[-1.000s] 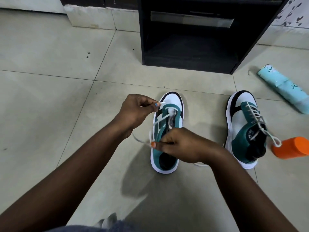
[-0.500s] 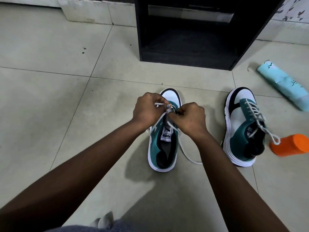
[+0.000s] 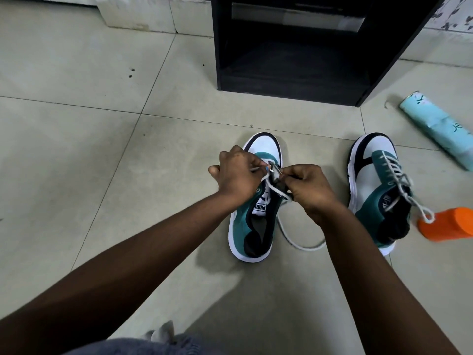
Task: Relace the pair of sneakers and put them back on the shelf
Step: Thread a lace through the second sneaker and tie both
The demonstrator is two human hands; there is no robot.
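Two teal, white and black sneakers lie on the tiled floor. The left sneaker (image 3: 252, 226) is in the middle, toe pointing away from me. Over its eyelets my left hand (image 3: 236, 175) pinches the tip of its white lace (image 3: 299, 243). Close beside it my right hand (image 3: 311, 187) grips the tongue and eyelet edge. The lace's loose part trails on the floor to the shoe's right. The right sneaker (image 3: 373, 190) lies at the right, laced, with a lace end dangling. The black shelf (image 3: 294, 80) stands behind the shoes.
An orange cylinder (image 3: 450, 224) lies right of the laced sneaker, against its lace end. A light blue wrapped roll (image 3: 435, 126) lies at the far right. A low pale tiled step (image 3: 143, 16) runs along the back left. Grey fabric (image 3: 158, 344) shows at the bottom.
One second ago my hands were apart, the right one low over the shoe's middle. Both have come together over the upper eyelets and stayed there.
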